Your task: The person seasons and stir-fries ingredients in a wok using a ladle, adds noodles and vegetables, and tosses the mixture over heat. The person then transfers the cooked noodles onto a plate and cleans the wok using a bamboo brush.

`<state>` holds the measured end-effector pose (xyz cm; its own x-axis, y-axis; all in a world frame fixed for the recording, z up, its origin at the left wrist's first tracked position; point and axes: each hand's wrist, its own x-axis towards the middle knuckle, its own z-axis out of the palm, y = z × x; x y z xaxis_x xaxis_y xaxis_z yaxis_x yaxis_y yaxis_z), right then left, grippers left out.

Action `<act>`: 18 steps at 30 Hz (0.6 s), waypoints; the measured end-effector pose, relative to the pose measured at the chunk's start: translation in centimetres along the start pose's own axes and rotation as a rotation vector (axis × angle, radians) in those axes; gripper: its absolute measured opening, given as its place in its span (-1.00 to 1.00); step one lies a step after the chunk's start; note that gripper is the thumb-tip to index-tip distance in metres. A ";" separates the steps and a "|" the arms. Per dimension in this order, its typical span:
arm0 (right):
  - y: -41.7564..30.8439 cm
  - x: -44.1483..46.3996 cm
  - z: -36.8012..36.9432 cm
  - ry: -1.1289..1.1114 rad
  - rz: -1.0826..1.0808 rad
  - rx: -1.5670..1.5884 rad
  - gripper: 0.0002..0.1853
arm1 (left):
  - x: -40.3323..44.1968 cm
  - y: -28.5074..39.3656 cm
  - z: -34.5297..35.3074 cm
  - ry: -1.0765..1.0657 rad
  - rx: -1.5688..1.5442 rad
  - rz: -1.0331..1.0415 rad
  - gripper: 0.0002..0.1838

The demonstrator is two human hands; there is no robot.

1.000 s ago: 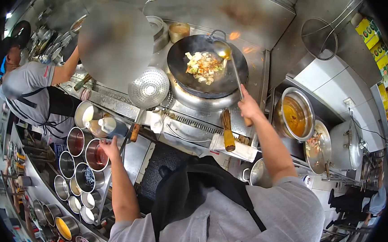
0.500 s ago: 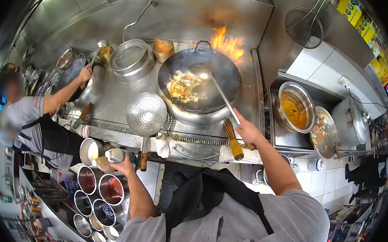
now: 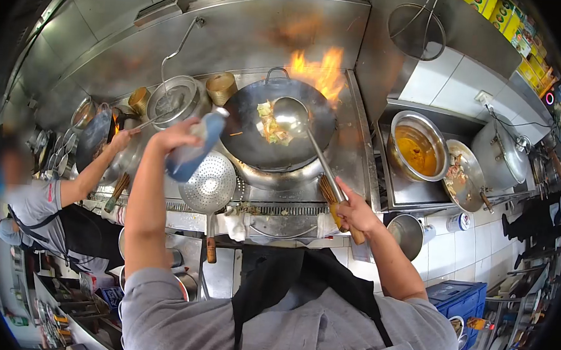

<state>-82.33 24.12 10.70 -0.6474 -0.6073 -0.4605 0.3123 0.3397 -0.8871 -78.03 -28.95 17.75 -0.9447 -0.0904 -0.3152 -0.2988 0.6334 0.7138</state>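
My left hand (image 3: 176, 135) is wrapped round a bluish squeeze bottle (image 3: 206, 142), blurred by motion. The bottle is raised, its top tilted up and right at the wok's left rim. My right hand (image 3: 358, 213) grips the wooden handle of a metal ladle (image 3: 290, 112). The ladle's bowl rests over the wok (image 3: 249, 117), against a small heap of stir-fried vegetables (image 3: 272, 129). Just below the bottle, a perforated skimmer (image 3: 207, 184) lies with its wooden handle over the stove's front edge.
Flames (image 3: 320, 72) rise behind the wok. A bamboo brush (image 3: 331, 201) lies by my right hand. On the right are a steel bowl of orange liquid (image 3: 419, 152), a pan (image 3: 467, 181) and a lidded pot (image 3: 495, 151). At left, a co-worker's hand (image 3: 121, 139) works another wok (image 3: 94, 142).
My left hand has brought the bottle up from the containers at lower left to the wok's left side. The ladle has tilted and the vegetables have shifted. The flames have grown.
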 end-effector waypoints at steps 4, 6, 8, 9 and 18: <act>-0.7 -1.5 1.2 -0.102 -0.052 0.247 -0.13 | 8.2 4.9 3.6 -0.325 0.146 -0.111 -0.02; -0.9 -1.9 1.4 -0.146 -0.068 0.254 -0.12 | 9.2 6.2 4.8 -0.347 0.134 -0.170 0.01; -0.9 -1.9 1.5 -0.172 -0.089 0.312 -0.13 | 9.4 7.1 5.3 -0.373 0.124 -0.232 0.04; -1.1 -1.8 1.6 -0.167 -0.075 0.347 -0.12 | 9.2 6.7 5.0 -0.364 0.104 -0.229 0.05; 4.6 12.2 -0.1 0.122 -0.199 -0.204 -0.12 | -5.9 -5.9 10.0 0.265 -0.676 0.029 0.03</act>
<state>-88.89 18.33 0.98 -0.7646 -0.5898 -0.2600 0.0326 0.3675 -0.9294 -69.33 -24.50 9.16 -0.9291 -0.3177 -0.1892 -0.2102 0.0329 0.9771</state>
